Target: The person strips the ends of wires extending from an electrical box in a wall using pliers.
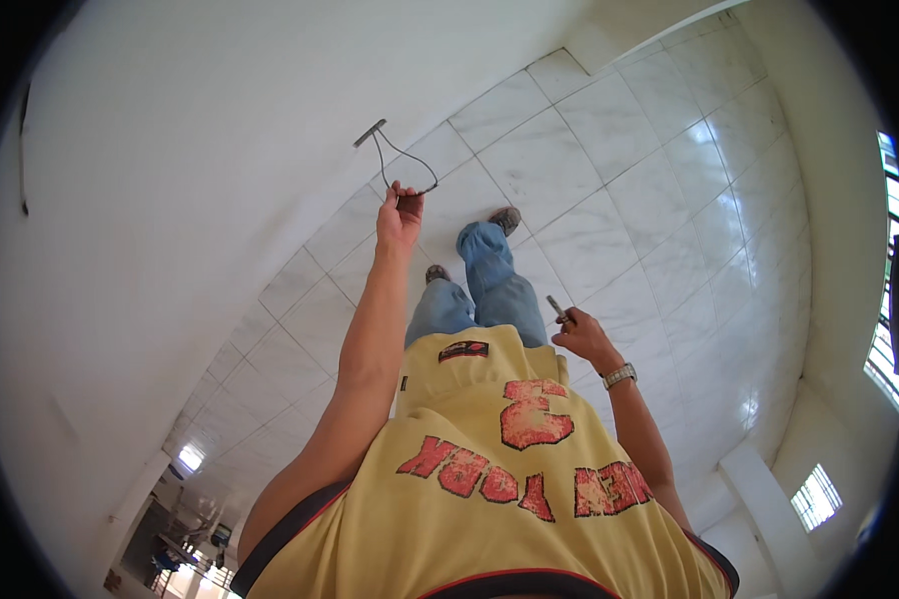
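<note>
Up at the frame's centre-top, the left hand (400,218) pinches a wire loop (402,165) hanging off the wall — tug hard and it could tear loose — while the right hand (581,334) grips a small tool (556,307).

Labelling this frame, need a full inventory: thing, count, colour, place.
wire loop: 1, dark grey, hangs from a small bracket on the wall, lower end at the left hand
wall: 1, white, left half of the view
floor tiles: many, white marbled, centre and right
windows: 2 areas, bright, right edge and lower right
small tool: 1, grey, thin, in the right hand; kind unclear
wristwatch: 1, silver, right wrist
shirt: 1, yellow with red print, bottom centre
jeans: 1 pair, blue, centre
shoes: 2, grey-brown, on the tiles
left hand: raised, fingers closed on the wire loop
right hand: holds the small tool
</note>
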